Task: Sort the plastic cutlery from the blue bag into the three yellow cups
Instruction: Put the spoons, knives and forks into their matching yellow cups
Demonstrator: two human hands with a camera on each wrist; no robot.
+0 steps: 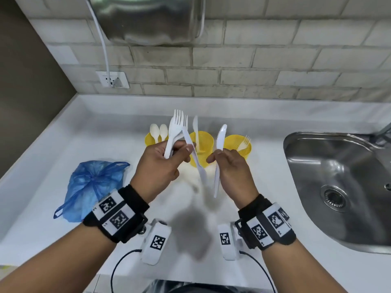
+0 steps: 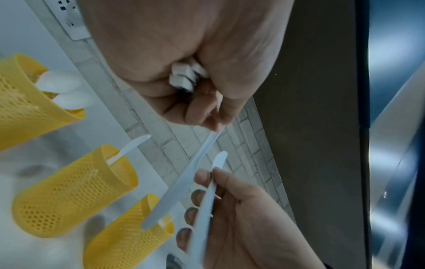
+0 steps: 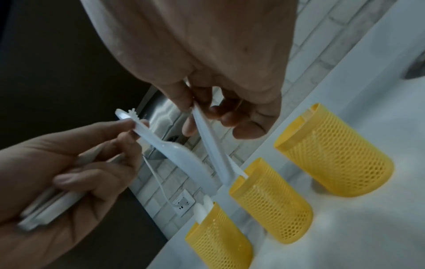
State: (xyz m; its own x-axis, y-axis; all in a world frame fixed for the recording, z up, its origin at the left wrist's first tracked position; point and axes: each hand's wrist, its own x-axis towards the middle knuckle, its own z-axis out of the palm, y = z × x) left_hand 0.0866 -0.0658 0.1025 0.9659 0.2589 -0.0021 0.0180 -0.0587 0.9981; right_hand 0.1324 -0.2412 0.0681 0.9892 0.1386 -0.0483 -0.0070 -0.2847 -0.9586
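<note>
Three yellow mesh cups stand in a row at the back of the white counter (image 1: 84,134). The left cup (image 1: 149,141) has two spoons (image 1: 158,130), the middle cup (image 1: 204,142) a knife (image 1: 195,127), the right cup (image 1: 238,142) a fork (image 1: 244,142). In front of them my left hand (image 1: 179,153) grips a bunch of white forks (image 1: 176,125), tines up, plus a knife (image 1: 194,159) slanting down to the right. My right hand (image 1: 216,155) pinches another white knife (image 1: 221,136), serrated blade up. The crumpled blue bag (image 1: 93,185) lies at the left.
A steel sink (image 1: 338,176) is set into the counter at the right. On the tiled wall behind are a socket (image 1: 113,79) with a white cable and a metal appliance (image 1: 148,17). Bare counter lies between the bag and the cups.
</note>
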